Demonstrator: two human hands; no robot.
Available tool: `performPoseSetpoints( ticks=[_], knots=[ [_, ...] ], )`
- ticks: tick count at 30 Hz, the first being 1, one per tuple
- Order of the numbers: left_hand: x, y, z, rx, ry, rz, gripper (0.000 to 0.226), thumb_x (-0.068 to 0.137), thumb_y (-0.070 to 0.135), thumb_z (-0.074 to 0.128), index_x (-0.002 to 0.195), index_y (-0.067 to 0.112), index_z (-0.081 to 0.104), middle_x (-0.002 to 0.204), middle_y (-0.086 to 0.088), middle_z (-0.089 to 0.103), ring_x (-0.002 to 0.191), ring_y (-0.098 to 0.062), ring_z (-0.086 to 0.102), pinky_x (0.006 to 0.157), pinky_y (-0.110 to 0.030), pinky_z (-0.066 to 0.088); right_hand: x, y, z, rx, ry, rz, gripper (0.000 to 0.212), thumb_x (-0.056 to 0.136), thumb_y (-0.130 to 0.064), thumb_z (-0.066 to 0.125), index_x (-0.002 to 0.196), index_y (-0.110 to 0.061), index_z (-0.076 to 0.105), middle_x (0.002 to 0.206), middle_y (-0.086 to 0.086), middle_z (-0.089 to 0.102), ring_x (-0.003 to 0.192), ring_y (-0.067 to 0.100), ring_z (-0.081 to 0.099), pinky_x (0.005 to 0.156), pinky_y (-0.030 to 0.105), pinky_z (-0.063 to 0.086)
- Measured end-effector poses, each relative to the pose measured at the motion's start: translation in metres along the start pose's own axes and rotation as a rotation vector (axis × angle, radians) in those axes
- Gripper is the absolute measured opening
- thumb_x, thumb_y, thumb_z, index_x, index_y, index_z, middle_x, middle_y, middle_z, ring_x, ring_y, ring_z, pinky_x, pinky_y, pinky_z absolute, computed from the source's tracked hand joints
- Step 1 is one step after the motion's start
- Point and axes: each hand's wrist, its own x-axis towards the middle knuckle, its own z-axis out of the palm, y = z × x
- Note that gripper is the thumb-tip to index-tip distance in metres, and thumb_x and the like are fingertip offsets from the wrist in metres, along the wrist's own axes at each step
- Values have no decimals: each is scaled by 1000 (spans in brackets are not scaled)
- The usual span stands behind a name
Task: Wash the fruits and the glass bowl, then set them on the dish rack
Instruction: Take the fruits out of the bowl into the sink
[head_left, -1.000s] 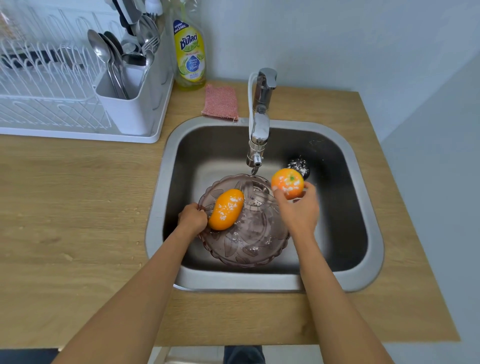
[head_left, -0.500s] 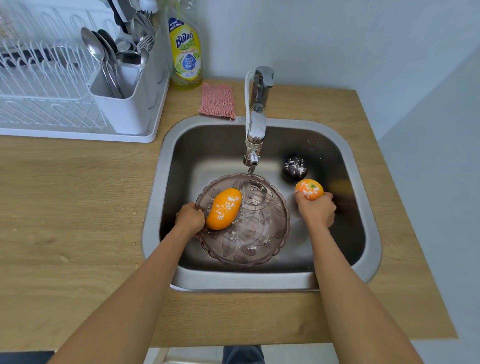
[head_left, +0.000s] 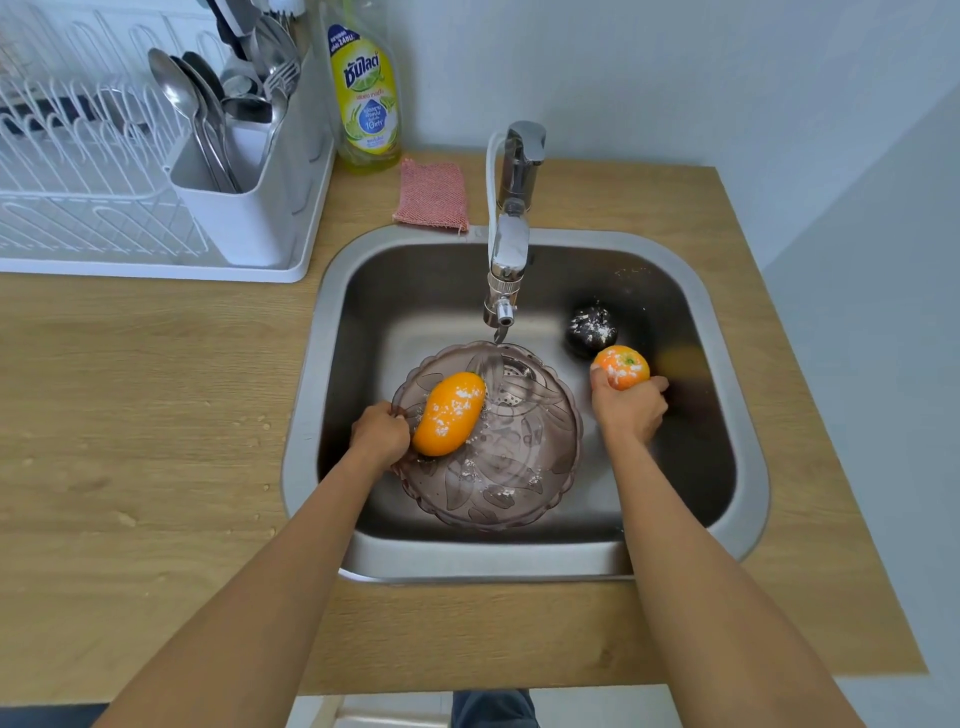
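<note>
Head view: the right hand (head_left: 631, 410), right of frame centre, has its fingers wrapped around a powder-speckled orange (head_left: 622, 367) over the sink (head_left: 748, 493) floor, beside the dark fruit (head_left: 591, 330). The left hand (head_left: 380, 435) pinches the glass bowl's (head_left: 498, 467) left rim. The mango (head_left: 449, 413) lies inside, long axis running lower left to upper right, nearer the left hand. The tap spout (head_left: 504, 306) sits up-left of the orange.

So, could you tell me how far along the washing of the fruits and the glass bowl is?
Nothing looks done: the dish rack holds only cutlery. In hand: the right hand grips the round orange fruit, and the left hand holds the glass bowl by its rim, the oval orange fruit lying inside. All are white-speckled, as is the dark fruit in the sink. Rinsing and racking remain.
</note>
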Motion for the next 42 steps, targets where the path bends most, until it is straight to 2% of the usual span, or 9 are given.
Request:
performPoseSetpoints(
  ticks=[12, 16, 21, 24, 27, 31, 33, 37, 42],
  knots=[
    [-3, 1, 0, -20, -9, -1, 25, 100, 13, 40, 119, 5, 55, 113, -19, 62, 102, -35, 63, 92, -50, 53, -8, 0, -8, 8, -6, -20, 76, 80, -46, 72, 133, -4, 36, 130, 25, 51, 115, 43, 55, 89, 47, 50],
    [-3, 1, -1, -78, -22, -25, 25, 99, 12, 41, 117, 5, 57, 113, -19, 63, 102, -35, 63, 92, -50, 52, -17, 2, -18, -41, 30, -64, 68, 80, -48, 69, 128, -6, 46, 127, 21, 55, 114, 40, 56, 89, 45, 49],
    [-4, -1, -2, -206, -93, -62, 25, 97, 10, 43, 113, 2, 59, 117, -24, 62, 107, -40, 60, 91, -50, 53, -40, 1, -19, -163, 46, -230, 48, 84, -49, 63, 114, -10, 60, 115, 16, 61, 106, 36, 58, 84, 41, 47],
    [-9, -1, -2, -276, -141, -92, 15, 96, 7, 44, 103, 6, 57, 116, -24, 62, 104, -40, 62, 78, -44, 55, -60, -1, -9, -156, -48, -319, 39, 85, -45, 63, 107, -13, 66, 106, 13, 68, 103, 33, 62, 81, 36, 48],
    [-12, 2, -3, -301, -162, -107, 14, 95, 5, 44, 103, 6, 56, 117, -23, 61, 104, -39, 62, 71, -42, 54, -79, -3, 7, -196, -199, -347, 39, 82, -50, 64, 104, -18, 64, 98, 8, 72, 102, 29, 63, 78, 33, 47],
    [-12, 1, -3, -308, -176, -113, 16, 95, 3, 44, 105, 4, 56, 115, -23, 61, 100, -38, 62, 72, -43, 54, -99, -4, 34, -247, -485, -279, 70, 76, -57, 69, 126, -11, 55, 125, 13, 61, 117, 29, 55, 86, 30, 43],
    [-11, 1, -3, -311, -182, -110, 16, 94, 2, 43, 103, 4, 57, 113, -22, 62, 95, -36, 62, 71, -41, 54, -107, -5, 46, -273, -563, -249, 79, 74, -58, 72, 130, -6, 49, 131, 15, 55, 120, 31, 53, 87, 32, 43],
    [-10, 0, -3, -320, -184, -114, 22, 94, 2, 44, 110, 1, 58, 113, -23, 63, 96, -36, 64, 72, -41, 55, -118, -7, 63, -281, -588, -253, 80, 70, -58, 74, 126, -8, 47, 125, 15, 57, 114, 33, 56, 89, 38, 49],
    [-10, 0, -3, -316, -190, -110, 15, 94, 2, 44, 101, 6, 57, 108, -21, 64, 98, -36, 64, 72, -42, 56, -115, -8, 68, -294, -578, -225, 79, 72, -50, 77, 128, -5, 43, 128, 16, 54, 116, 34, 53, 90, 39, 48]
  ],
)
